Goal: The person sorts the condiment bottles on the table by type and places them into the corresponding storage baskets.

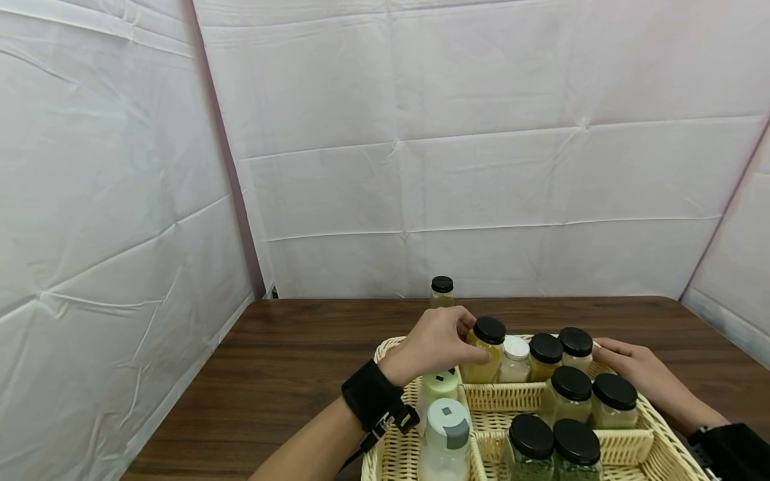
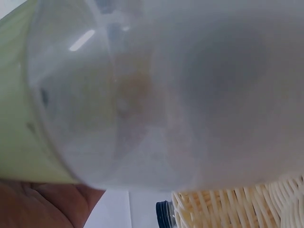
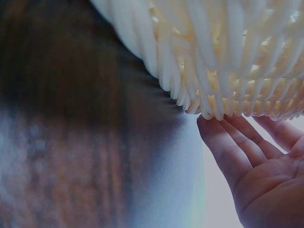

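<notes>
A woven basket (image 1: 499,397) with compartments holds several jars. In its back left compartment, my left hand (image 1: 430,341) grips a black-lidded glass jar with yellow contents (image 1: 483,361), thumb and fingers around its sides. Beside that jar stands a white-lidded jar (image 1: 515,361), followed by two black-lidded jars (image 1: 545,351). My right hand (image 1: 646,377) touches the basket's outer right side near the back corner, its fingers fairly straight against the weave (image 3: 213,90) in the right wrist view. A pale bottle with a light green cap (image 2: 14,104) fills much of the left wrist view.
Another black-lidded jar (image 1: 442,294) stands behind the basket near the table's back edge. More black-lidded jars (image 1: 577,444) occupy the middle and front compartments. A white bottle (image 1: 446,447) stands in the left compartment. White sheeting (image 1: 481,167) encloses the brown wooden table (image 1: 289,374).
</notes>
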`<state>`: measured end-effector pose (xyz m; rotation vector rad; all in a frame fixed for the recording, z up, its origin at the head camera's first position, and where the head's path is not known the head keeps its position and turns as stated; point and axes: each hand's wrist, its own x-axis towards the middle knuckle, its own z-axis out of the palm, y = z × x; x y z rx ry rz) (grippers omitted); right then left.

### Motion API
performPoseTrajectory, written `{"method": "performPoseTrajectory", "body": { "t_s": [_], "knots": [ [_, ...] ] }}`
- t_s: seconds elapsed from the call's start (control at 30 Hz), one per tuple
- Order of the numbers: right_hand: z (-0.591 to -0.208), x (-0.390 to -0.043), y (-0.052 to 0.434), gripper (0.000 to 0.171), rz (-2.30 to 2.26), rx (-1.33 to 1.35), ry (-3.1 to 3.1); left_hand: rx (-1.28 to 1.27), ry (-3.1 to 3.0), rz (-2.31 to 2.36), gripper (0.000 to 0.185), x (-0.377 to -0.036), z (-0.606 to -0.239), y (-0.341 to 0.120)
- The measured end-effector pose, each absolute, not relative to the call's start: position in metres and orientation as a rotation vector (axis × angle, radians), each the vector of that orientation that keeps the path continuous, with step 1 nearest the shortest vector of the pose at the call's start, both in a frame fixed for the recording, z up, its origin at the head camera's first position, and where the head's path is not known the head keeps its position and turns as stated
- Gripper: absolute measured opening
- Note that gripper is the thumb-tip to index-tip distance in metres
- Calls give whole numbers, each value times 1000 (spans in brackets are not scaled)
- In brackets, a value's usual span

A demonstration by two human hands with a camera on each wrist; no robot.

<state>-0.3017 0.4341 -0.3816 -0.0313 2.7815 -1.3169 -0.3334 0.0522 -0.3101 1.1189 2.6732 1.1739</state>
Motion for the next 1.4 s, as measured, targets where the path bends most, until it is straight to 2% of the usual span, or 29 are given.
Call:
{"method": "performPoseTrajectory", "body": {
  "t_s": [0.57, 0.93, 1.4],
  "knots": [
    [-383, -299, 434, 82, -1343, -52, 2762, 1125, 2664, 1080, 42, -332, -313, 52],
    [-381, -301, 434, 77, -1296, -36, 2801, 1182, 2672, 1013, 33, -337, -313, 54],
    [-381, -302, 434, 80, -1311, -38, 2782, 1169, 2668, 998, 37, -337, -312, 56]
  ]
}}
